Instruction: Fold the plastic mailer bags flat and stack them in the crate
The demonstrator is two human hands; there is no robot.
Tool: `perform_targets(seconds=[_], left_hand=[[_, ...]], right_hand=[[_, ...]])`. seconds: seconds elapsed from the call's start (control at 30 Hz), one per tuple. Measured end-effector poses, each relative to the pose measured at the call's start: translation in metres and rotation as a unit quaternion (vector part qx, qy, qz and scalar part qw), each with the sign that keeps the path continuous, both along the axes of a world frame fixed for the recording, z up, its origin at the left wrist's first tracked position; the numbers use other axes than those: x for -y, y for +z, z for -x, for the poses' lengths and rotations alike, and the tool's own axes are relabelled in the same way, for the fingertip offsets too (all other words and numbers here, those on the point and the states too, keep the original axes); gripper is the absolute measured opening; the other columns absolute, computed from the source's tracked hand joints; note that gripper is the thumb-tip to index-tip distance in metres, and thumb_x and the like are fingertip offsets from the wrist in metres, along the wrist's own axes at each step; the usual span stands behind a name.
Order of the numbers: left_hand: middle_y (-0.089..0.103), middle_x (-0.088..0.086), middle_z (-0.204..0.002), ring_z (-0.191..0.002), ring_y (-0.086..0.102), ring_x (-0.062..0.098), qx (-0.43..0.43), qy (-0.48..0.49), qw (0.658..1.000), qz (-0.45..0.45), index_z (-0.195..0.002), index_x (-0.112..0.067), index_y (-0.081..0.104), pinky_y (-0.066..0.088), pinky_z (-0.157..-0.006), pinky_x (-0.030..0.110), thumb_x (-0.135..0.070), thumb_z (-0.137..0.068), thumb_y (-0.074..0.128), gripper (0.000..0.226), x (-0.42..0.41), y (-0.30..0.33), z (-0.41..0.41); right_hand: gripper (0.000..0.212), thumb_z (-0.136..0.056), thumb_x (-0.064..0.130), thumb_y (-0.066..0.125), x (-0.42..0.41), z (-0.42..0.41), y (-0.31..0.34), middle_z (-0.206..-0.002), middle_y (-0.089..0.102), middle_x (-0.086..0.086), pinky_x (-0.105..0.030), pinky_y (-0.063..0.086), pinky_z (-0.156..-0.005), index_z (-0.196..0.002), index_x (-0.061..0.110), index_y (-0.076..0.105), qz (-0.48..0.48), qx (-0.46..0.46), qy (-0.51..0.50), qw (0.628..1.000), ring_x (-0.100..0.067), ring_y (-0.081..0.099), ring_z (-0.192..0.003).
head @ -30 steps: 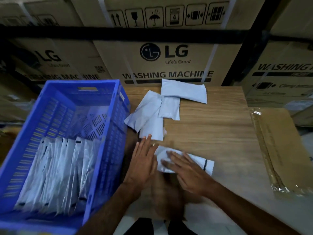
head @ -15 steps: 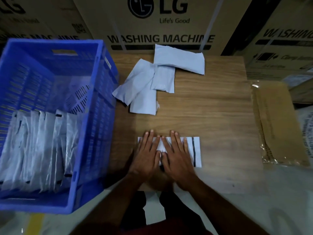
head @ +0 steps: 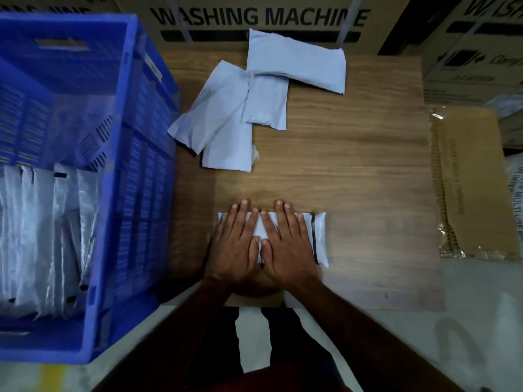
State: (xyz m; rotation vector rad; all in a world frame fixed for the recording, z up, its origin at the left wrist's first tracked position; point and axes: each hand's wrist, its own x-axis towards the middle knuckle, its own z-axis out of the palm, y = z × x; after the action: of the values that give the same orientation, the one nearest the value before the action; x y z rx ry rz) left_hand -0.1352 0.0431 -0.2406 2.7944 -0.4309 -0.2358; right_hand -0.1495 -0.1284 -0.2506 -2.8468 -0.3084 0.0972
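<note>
A folded white mailer bag [head: 319, 239] with a black strip near its right end lies on the wooden table [head: 353, 165] close to the front edge. My left hand [head: 236, 244] and my right hand [head: 285, 244] press flat on it side by side, fingers straight. Several loose white mailer bags [head: 240, 108] lie in an overlapping pile at the back of the table. The blue plastic crate [head: 133, 165] stands to the left, with several folded bags [head: 42, 236] standing on edge in its near half.
Large cardboard washing-machine boxes [head: 260, 21] wall off the back. A flat brown cardboard pack in clear wrap [head: 475, 182] lies to the right of the table. My legs show below the table's front edge.
Both hands have come side by side on the bag and pressed it flat and square to the table edge. The camera has tilted further down.
</note>
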Motion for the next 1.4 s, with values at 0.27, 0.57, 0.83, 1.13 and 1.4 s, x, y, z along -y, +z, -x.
perform_targets(seconds=[0.27,0.57,0.83,1.13,1.4], left_hand=[[0.02,0.013,-0.171,-0.159,0.015,0.029,0.003,-0.005,1.0,-0.011,-0.163,-0.015,0.028,0.01,-0.127,0.045,-0.037,-0.103,0.032,0.064,0.001,-0.003,0.0],[0.029,0.023,-0.165,-0.155,0.023,0.039,0.097,-0.002,0.995,0.011,-0.157,-0.008,0.041,0.01,-0.127,0.05,-0.03,-0.103,0.037,0.058,0.041,0.007,0.005],[0.023,0.017,-0.169,-0.156,0.021,0.038,0.077,-0.037,0.996,-0.024,-0.16,-0.021,0.036,0.009,-0.126,0.049,-0.042,-0.104,0.036,0.06,0.06,-0.014,0.001],[0.028,0.02,-0.166,-0.155,0.022,0.036,0.079,0.056,0.995,0.007,-0.157,-0.013,0.038,0.006,-0.127,0.046,-0.038,-0.104,0.039,0.059,0.021,0.004,0.005],[0.014,0.015,-0.172,-0.159,0.012,0.031,0.033,0.026,0.998,-0.042,-0.164,-0.023,0.027,0.007,-0.128,0.047,-0.046,-0.104,0.037,0.065,-0.001,-0.009,0.006]], right_hand=[[0.061,-0.109,0.04,0.027,0.0,0.0,-0.002,-0.174,0.009,-0.013,-0.047,0.006,-0.131,-0.165,0.016,0.026,-0.014,0.003,0.005,1.0,-0.026,0.002,-0.162],[0.061,-0.1,0.027,0.039,0.031,0.001,0.029,-0.169,0.026,-0.017,-0.048,0.011,-0.13,-0.158,0.009,0.04,-0.101,0.061,-0.064,0.991,-0.028,0.018,-0.159],[0.064,-0.107,0.036,0.036,0.068,0.003,-0.002,-0.173,0.009,-0.016,-0.048,0.004,-0.131,-0.165,0.012,0.022,-0.033,0.009,-0.077,0.996,-0.026,0.001,-0.162],[0.066,-0.104,0.041,0.043,0.034,0.004,0.009,-0.171,0.018,-0.018,-0.057,0.009,-0.129,-0.163,0.017,0.027,-0.04,0.049,-0.021,0.998,-0.031,0.012,-0.16],[0.065,-0.106,0.044,0.035,0.017,0.001,-0.002,-0.174,0.007,-0.014,-0.053,0.006,-0.129,-0.166,0.021,0.022,0.005,0.005,-0.001,1.0,-0.027,0.0,-0.162]])
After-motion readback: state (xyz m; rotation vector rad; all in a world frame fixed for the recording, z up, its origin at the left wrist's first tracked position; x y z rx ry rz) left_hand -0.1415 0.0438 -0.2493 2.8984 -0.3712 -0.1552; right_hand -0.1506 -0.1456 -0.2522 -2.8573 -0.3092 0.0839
